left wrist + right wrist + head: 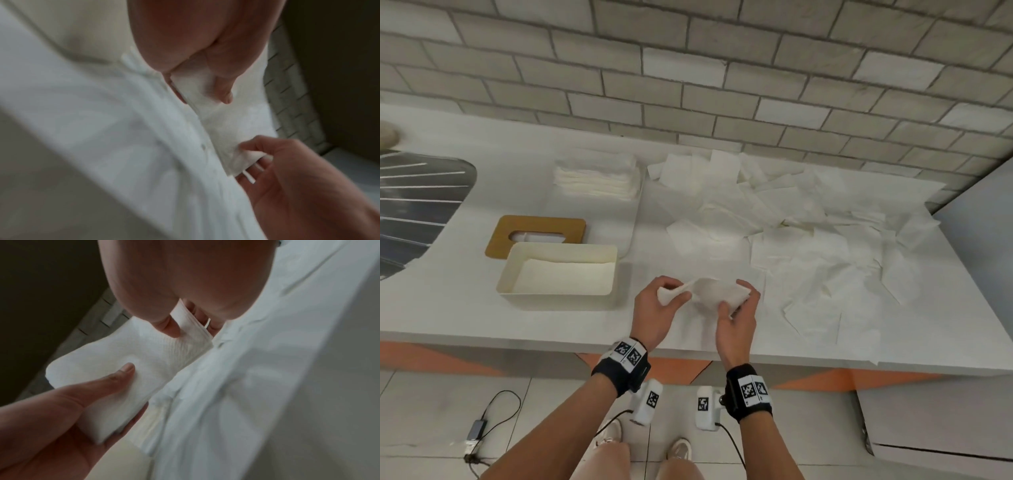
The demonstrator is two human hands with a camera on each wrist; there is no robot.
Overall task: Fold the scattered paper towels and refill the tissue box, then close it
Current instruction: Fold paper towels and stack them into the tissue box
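Observation:
Both hands hold one folded white paper towel (pixel 709 294) above the counter's front edge. My left hand (pixel 659 308) pinches its left end between thumb and fingers; in the left wrist view the towel (pixel 222 116) runs from that hand to my right hand (pixel 273 168). My right hand (pixel 739 310) grips the right end, its thumb on top of the towel (pixel 144 360). The cream tissue box (pixel 558 277) stands open to the left with towels lying inside. Its brown slotted lid (pixel 536 236) lies flat behind it. Loose unfolded towels (pixel 808 240) are spread over the counter to the right.
A stack of folded towels (pixel 597 178) sits at the back by the tiled wall (pixel 688 75). A metal sink drainer (pixel 414 205) lies at far left. The white counter (pixel 448 301) ends just under my wrists; a cable and adapter (pixel 479 428) lie on the floor.

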